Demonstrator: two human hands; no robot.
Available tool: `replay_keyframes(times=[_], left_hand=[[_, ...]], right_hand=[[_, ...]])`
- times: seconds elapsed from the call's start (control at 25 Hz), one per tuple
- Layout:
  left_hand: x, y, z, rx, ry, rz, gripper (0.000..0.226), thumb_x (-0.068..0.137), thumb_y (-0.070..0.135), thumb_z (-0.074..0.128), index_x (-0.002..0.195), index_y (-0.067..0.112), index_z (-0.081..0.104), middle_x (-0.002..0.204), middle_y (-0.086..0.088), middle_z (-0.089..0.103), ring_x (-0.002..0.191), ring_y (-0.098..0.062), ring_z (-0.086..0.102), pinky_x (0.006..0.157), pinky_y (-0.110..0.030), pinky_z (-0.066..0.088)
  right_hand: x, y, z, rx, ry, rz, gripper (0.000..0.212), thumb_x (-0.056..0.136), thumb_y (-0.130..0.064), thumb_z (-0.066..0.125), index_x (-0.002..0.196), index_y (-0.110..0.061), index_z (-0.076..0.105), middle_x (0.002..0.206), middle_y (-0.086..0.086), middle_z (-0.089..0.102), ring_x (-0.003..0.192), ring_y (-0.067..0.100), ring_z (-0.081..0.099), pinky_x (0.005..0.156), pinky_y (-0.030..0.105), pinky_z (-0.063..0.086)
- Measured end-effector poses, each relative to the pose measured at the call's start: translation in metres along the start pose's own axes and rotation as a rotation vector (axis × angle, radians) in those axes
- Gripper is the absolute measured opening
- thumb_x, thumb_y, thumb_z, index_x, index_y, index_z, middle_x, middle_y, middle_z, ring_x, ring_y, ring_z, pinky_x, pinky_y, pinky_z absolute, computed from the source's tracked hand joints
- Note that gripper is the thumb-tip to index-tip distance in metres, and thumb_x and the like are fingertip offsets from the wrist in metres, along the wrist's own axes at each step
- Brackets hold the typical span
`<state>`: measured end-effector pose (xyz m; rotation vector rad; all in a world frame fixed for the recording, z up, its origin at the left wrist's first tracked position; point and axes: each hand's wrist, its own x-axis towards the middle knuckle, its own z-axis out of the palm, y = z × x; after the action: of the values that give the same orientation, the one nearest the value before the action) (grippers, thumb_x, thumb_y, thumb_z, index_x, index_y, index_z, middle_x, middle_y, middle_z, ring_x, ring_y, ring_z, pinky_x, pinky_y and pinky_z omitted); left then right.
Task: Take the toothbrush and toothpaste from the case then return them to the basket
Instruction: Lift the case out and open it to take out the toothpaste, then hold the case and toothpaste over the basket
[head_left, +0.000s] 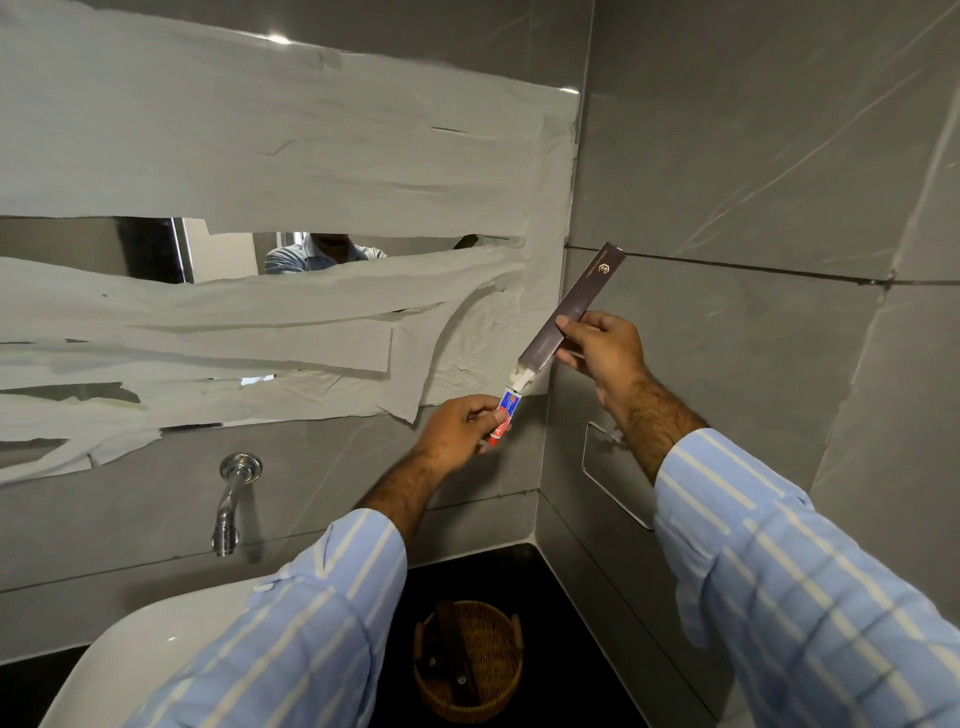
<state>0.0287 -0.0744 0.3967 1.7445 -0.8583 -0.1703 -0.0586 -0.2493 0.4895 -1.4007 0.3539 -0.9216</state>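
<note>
Case (569, 306): long dark brown card sleeve, held tilted in mid-air before the grey tiled wall, open end lowest and to the left. Right hand (602, 348) closed around its middle, thumb on the near face.

Toothpaste (503, 418): small red, white and blue tube, partly out of the open end, its upper end at the mouth of the case. Left hand (460, 428) closed on the tube's lower half, fingers pinching it.

Toothbrush: not visible; presumably inside the case, though a pale edge at the opening cannot be identified.

Basket (467, 660): round woven wicker, on the black desk (545, 597) low in the near right corner, well below both hands. A dark flat item lies in it.

Also present: white basin (156, 639) near left, chrome wall tap (231, 506), mirror covered in paper strips (260, 156).

Risks, judged:
- With the open end lowest, the toothbrush could slide out after the tube and fall to the desk or into the basin.
- A tight pinch may squeeze paste out of the tube.
- A sharp pull may tear the card mouth.
- Dropping items from this height may miss the basket.
</note>
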Motion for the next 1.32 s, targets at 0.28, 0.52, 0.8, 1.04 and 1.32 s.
replay_keyframes(times=[0.28, 0.52, 0.8, 1.04, 1.32], left_hand=[[-0.008, -0.023, -0.015, -0.012, 0.090, 0.002, 0.031, 0.096, 0.026, 0.062, 0.124, 0.013, 0.067, 0.109, -0.011, 0.074, 0.090, -0.027, 0.070, 0.076, -0.035, 0.060], [-0.009, -0.029, -0.009, -0.151, 0.154, -0.116, 0.021, 0.095, 0.018, 0.062, 0.114, 0.011, 0.068, 0.100, -0.018, 0.076, 0.079, -0.026, 0.067, 0.071, -0.038, 0.056], [-0.020, -0.032, 0.049, -0.249, 0.007, -0.282, 0.021, 0.098, 0.013, 0.056, 0.077, 0.015, 0.061, 0.078, -0.013, 0.068, 0.068, -0.025, 0.062, 0.058, -0.031, 0.056], [-0.055, -0.104, 0.112, -0.233, -0.151, -0.583, 0.014, 0.098, 0.018, 0.057, 0.100, 0.010, 0.068, 0.090, -0.006, 0.075, 0.072, -0.016, 0.071, 0.061, -0.029, 0.058], [-0.116, -0.181, 0.179, -0.272, -0.286, -0.837, 0.017, 0.100, 0.016, 0.054, 0.112, 0.006, 0.060, 0.100, -0.014, 0.071, 0.078, -0.023, 0.069, 0.075, -0.041, 0.060]], right_hand=[[0.005, -0.011, -0.018, 0.068, 0.139, -0.102, 0.033, 0.089, -0.017, 0.071, 0.119, -0.006, 0.067, 0.104, 0.006, 0.077, 0.091, 0.016, 0.076, 0.075, 0.024, 0.062], [-0.004, 0.010, -0.032, -0.034, 0.079, -0.029, 0.025, 0.089, -0.020, 0.071, 0.110, -0.008, 0.069, 0.097, 0.003, 0.077, 0.081, 0.008, 0.075, 0.069, 0.019, 0.059], [-0.049, 0.085, -0.066, -0.108, 0.038, 0.216, 0.007, 0.091, -0.017, 0.068, 0.086, -0.013, 0.070, 0.059, -0.006, 0.071, 0.049, 0.002, 0.066, 0.049, 0.017, 0.054], [-0.096, 0.183, -0.115, -0.189, 0.042, 0.493, 0.018, 0.089, -0.016, 0.069, 0.106, -0.009, 0.071, 0.092, 0.010, 0.075, 0.078, 0.020, 0.072, 0.064, 0.030, 0.055], [-0.171, 0.278, -0.162, -0.187, 0.073, 0.773, 0.019, 0.093, -0.014, 0.065, 0.109, -0.004, 0.069, 0.085, 0.006, 0.073, 0.073, 0.015, 0.070, 0.057, 0.023, 0.057]])
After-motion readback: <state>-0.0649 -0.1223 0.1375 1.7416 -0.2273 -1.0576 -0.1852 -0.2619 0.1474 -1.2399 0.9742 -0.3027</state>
